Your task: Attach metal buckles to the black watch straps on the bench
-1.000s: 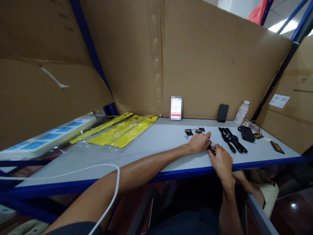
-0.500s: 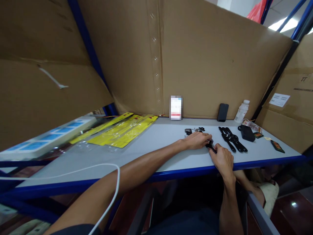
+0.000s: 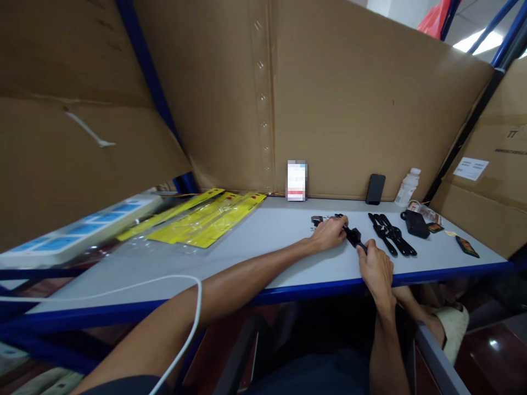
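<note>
My left hand (image 3: pixel 330 233) is closed on the upper-left end of a slim black piece (image 3: pixel 353 236) with a bulky, boxy middle; its exact kind cannot be made out. My right hand (image 3: pixel 376 270) grips the lower-right end of the same piece, so it spans slantwise between both hands just over the table. Beyond my left hand, partly covered by it, lie small black and metal parts (image 3: pixel 318 220). To the right rest several similar long black pieces (image 3: pixel 393 235) with rounded middles, side by side.
A grey table (image 3: pixel 247 258) has a blue front edge. Yellow packages (image 3: pixel 206 222) and a white power strip (image 3: pixel 82 230) lie left. A lit phone (image 3: pixel 296 181), a dark phone (image 3: pixel 375 189) and a bottle (image 3: pixel 407 187) stand behind. A black case (image 3: pixel 416 224) sits right. A white cable (image 3: pixel 199 302) crosses my left arm.
My left hand has shifted slightly left, uncovering the black piece's boxy middle. My right hand has moved a little to the right, still holding its end.
</note>
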{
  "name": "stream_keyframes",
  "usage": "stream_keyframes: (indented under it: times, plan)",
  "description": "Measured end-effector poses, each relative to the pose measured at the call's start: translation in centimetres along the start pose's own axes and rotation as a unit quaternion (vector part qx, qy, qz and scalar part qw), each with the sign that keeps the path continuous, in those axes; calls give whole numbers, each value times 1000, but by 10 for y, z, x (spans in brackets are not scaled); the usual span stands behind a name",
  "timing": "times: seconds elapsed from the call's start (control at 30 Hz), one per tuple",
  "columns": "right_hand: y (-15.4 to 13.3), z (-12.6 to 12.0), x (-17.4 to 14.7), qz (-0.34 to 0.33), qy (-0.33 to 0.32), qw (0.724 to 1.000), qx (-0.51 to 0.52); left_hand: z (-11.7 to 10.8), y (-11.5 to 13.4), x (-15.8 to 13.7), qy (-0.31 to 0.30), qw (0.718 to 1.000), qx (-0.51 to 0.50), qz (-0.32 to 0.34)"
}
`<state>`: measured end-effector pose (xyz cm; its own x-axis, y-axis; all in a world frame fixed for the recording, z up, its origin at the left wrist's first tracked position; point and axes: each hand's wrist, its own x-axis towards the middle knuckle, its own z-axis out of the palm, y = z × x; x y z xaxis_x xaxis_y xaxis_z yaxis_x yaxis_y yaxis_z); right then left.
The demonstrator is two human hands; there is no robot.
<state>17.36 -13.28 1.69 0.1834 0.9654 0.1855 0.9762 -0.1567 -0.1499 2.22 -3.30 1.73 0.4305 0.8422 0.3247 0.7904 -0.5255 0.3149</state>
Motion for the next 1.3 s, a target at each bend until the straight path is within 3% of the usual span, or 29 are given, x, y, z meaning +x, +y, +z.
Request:
stream_keyframes:
  times: [0.3,0.6,0.73,0.87,0.93,1.03,1.17,1.3]
  plan:
    - [1,2,2,41,49,996,64,-4,10,-6,-15,999,34,-4]
    - [8,9,9,49,88,983,151,4,6,-1,13,993,64,103]
    - [13,14,14,29,127,958,255,6,5,0,21,987,24,158]
    - [28,10,19,27,202,915,347,10,1,0,-26,967,-30,251]
    - [45,5,24,59,235,912,330,12,0,0,-54,957,-43,283]
    - [83,-3,35,138,255,929,230,13,-1,1,-62,954,-53,288]
    - [129,-10,58,184,194,957,111,13,0,2,-52,955,-66,285]
    - [147,-10,83,170,126,976,48,12,1,0,-56,957,-58,278]
